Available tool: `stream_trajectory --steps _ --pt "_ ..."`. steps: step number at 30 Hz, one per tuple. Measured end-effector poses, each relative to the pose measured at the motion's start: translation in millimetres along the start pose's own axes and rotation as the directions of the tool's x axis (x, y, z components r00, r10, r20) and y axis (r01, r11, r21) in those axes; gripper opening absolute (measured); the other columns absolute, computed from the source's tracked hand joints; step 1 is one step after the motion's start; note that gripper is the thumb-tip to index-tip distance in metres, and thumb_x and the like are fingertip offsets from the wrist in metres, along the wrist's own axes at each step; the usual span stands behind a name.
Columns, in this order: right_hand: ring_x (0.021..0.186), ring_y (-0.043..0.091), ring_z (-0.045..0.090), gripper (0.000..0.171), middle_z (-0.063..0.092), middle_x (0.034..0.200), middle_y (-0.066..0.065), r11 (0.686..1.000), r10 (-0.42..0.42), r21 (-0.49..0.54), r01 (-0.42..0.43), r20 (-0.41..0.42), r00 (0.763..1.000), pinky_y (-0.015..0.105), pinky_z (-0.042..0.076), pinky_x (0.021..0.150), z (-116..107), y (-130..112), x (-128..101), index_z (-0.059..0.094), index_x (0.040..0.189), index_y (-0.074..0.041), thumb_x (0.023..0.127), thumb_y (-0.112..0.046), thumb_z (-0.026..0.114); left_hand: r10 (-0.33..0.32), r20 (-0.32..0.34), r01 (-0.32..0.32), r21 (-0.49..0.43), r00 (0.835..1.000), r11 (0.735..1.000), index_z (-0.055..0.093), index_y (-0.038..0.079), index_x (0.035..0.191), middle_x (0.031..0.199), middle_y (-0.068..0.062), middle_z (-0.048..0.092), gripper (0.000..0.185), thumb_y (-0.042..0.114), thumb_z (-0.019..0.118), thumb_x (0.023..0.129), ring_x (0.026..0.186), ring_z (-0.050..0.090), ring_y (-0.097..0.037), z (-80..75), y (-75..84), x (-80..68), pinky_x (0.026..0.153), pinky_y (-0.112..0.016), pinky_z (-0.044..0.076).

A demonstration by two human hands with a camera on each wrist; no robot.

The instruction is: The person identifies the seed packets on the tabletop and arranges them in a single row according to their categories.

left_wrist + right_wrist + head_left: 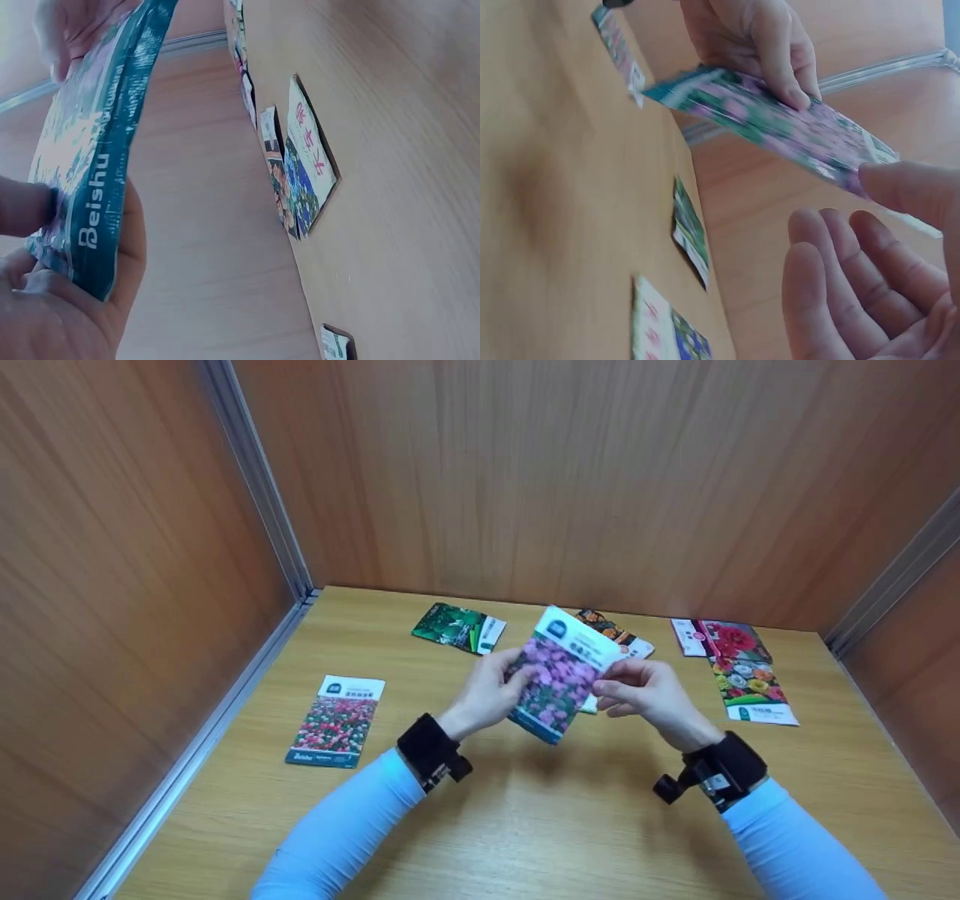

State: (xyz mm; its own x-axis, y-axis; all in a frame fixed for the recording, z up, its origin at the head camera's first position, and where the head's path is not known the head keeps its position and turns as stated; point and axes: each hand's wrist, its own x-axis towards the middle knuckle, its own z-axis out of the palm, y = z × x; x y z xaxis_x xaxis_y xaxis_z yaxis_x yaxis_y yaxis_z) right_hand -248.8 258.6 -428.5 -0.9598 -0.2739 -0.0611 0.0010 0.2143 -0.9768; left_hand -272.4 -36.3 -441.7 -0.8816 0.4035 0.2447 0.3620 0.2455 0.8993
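A seed packet [559,679] with pink-purple flowers, a white top and a teal bottom is held up above the table, tilted. My left hand [491,690] grips its left edge, thumb across the front and fingers behind. Along the other edge, my right hand [652,694] has its thumb [904,184] against the front. The fingers [806,285] of that hand are loosely bent below the packet, with a gap showing. "Beishu" is printed on the packet's teal band [97,202].
On the wooden table [525,825] lie a red-flower packet [337,720] at left, a green packet [450,626] at the back, an orange-flower packet [600,622] partly hidden behind the held one, and overlapping packets [750,682] at right. Wooden panels [585,495] enclose the back and sides.
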Motion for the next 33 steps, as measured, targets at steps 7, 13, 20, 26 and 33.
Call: stream_trajectory --steps 7,13,20,26,33 --pt "0.086 0.012 0.083 0.008 0.086 0.100 -0.002 0.982 -0.010 0.190 0.006 0.018 1.000 0.031 0.071 0.083 36 8 18 0.077 0.116 -0.011 0.110 -0.014 0.072 -0.032 -0.090 0.029 -0.032 0.995 0.999 0.075 0.004 0.135 0.118 -0.015 0.084 0.025 0.011 0.063 0.114 0.097 0.080 -0.018 -22.5 -6.4 -4.6 0.085 -0.027 0.064" --pt "0.080 0.013 0.082 0.008 0.085 0.095 -0.001 0.982 0.019 0.188 -0.019 0.005 1.000 0.029 0.070 0.077 67 12 36 0.077 0.113 -0.007 0.109 -0.012 0.074 -0.190 -0.047 0.193 0.093 0.981 0.977 0.069 0.003 0.145 0.124 -0.015 0.080 0.033 0.012 0.059 0.114 0.103 0.073 -0.017 -44.6 -17.1 -11.3 0.090 -0.029 0.057" --pt "0.078 0.014 0.081 0.013 0.084 0.097 0.004 0.961 0.167 0.224 -0.165 0.007 0.986 0.027 0.068 0.073 95 36 51 0.078 0.117 -0.004 0.106 -0.012 0.076 -0.434 0.054 0.406 0.266 0.899 0.874 0.079 0.002 0.131 0.103 -0.007 0.073 0.030 0.017 0.062 0.112 0.084 0.064 -0.015 -75.1 -33.6 -21.4 0.070 -0.025 0.053" --pt "0.071 0.014 0.078 0.016 0.084 0.096 0.010 0.931 0.314 0.186 -0.313 0.023 0.949 0.025 0.066 0.065 125 42 66 0.078 0.117 -0.004 0.105 -0.014 0.078 -0.558 0.082 0.463 0.467 0.826 0.753 0.078 0.006 0.095 0.080 0.000 0.066 0.018 0.017 0.069 0.106 0.063 0.063 -0.012 -96.1 -39.6 -25.4 0.056 -0.024 0.054" --pt "0.066 0.012 0.076 0.011 0.086 0.096 0.012 0.926 0.366 0.077 -0.369 0.045 0.929 0.024 0.064 0.062 155 33 82 0.078 0.112 -0.005 0.106 -0.014 0.077 -0.646 0.090 0.508 0.542 0.758 0.670 0.073 0.008 0.090 0.077 -0.005 0.071 0.016 0.013 0.071 0.105 0.056 0.069 -0.014 -119.9 -46.3 -29.1 0.058 -0.031 0.065"
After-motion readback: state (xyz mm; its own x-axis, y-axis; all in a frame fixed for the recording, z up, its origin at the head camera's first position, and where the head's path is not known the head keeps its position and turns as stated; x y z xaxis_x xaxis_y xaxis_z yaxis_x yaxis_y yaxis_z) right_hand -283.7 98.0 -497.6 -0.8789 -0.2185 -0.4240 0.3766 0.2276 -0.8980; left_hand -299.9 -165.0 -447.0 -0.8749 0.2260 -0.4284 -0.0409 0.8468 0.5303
